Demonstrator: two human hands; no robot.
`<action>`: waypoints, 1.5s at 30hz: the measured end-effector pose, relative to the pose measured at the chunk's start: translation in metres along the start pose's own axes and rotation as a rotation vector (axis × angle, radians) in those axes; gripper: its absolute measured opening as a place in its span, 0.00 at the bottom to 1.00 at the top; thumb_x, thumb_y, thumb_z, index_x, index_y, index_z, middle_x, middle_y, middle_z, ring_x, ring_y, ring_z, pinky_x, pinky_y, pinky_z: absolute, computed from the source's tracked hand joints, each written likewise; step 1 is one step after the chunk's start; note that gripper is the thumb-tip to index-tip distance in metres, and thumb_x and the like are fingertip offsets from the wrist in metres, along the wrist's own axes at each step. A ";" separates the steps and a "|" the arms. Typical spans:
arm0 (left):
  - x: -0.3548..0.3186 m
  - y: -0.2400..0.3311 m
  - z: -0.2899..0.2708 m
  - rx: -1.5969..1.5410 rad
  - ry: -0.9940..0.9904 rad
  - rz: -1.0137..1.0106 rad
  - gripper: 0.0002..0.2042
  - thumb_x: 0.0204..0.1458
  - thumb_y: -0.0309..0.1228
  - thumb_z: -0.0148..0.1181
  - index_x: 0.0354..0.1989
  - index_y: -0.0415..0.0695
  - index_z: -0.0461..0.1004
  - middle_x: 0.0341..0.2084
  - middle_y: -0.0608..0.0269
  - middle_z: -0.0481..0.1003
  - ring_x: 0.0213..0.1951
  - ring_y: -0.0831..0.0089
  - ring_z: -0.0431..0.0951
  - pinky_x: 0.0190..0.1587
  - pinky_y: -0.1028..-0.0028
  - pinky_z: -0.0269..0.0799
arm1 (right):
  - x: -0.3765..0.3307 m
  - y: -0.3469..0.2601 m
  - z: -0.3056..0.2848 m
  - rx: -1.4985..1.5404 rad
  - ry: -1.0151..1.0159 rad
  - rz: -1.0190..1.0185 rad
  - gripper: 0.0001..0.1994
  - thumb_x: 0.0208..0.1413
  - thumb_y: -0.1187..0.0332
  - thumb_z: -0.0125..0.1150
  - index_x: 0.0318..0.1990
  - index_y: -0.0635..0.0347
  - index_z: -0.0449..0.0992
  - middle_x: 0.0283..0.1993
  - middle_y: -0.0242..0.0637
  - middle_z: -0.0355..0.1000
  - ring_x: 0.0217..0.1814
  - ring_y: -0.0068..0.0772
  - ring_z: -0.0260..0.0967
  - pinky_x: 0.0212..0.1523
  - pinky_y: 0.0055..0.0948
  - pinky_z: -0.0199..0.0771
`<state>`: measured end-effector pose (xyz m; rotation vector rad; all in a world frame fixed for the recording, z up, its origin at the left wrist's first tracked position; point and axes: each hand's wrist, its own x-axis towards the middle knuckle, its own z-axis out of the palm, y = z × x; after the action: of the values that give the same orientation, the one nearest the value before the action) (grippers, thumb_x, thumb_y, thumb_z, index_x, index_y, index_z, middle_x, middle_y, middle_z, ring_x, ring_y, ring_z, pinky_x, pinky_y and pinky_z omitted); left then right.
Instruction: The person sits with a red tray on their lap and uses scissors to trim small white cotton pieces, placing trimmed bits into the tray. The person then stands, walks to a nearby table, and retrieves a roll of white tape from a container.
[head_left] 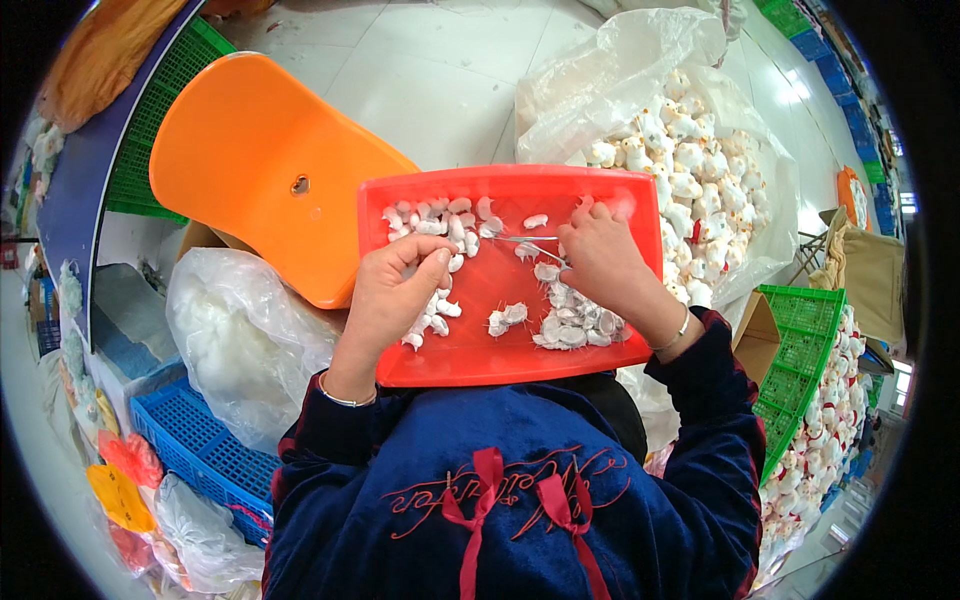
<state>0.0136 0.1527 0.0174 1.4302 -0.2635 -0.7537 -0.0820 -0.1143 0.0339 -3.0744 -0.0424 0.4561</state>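
Observation:
A red plastic tray (480,355) rests on my lap. Scissor-handled metal forceps (528,238) are in my right hand (612,258), pointing left with the tips at a small white fabric piece (490,228). Over the tray's left side, my left hand (398,292) is closed in a pinch; whatever lies between thumb and forefinger is too small to make out. Rounded white fabric pieces (438,318) lie beneath and beyond it. Flat white pieces with frayed edges (580,322) are heaped below my right hand, and a frayed pair (507,318) lies near the tray's middle.
An orange chair (270,160) stands at the far left. Beyond the tray on the right, a clear plastic bag (630,60) holds white plush toys (690,170). White stuffing (230,340) fills a bag above a blue crate (200,430). A green crate (800,350) stands at right.

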 end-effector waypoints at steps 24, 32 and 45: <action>-0.013 -0.022 0.015 -0.438 0.066 -0.073 0.05 0.61 0.23 0.58 0.43 0.37 0.75 0.30 0.63 0.77 0.29 0.79 0.74 0.34 0.79 0.72 | -0.051 -0.035 -0.039 0.538 0.104 -0.043 0.16 0.44 0.67 0.70 0.43 0.57 0.80 0.38 0.39 0.75 0.45 0.45 0.72 0.45 0.43 0.67; -0.011 -0.021 0.017 -0.502 0.085 -0.054 0.02 0.61 0.21 0.57 0.38 0.38 0.75 0.37 0.53 0.81 0.41 0.66 0.84 0.48 0.71 0.79 | -0.056 -0.037 -0.037 0.484 0.120 -0.047 0.14 0.47 0.64 0.71 0.42 0.56 0.81 0.37 0.36 0.74 0.44 0.43 0.70 0.45 0.42 0.64; -0.017 -0.010 0.020 -0.358 -0.012 -0.044 0.05 0.64 0.25 0.56 0.39 0.36 0.76 0.38 0.55 0.81 0.44 0.66 0.85 0.46 0.75 0.77 | -0.045 -0.041 -0.028 0.579 0.258 -0.058 0.18 0.44 0.62 0.75 0.41 0.61 0.78 0.36 0.42 0.73 0.46 0.49 0.71 0.49 0.45 0.69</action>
<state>-0.0135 0.1479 0.0156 1.0951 -0.0994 -0.8012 -0.1181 -0.0758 0.0751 -2.5251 0.0075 0.0457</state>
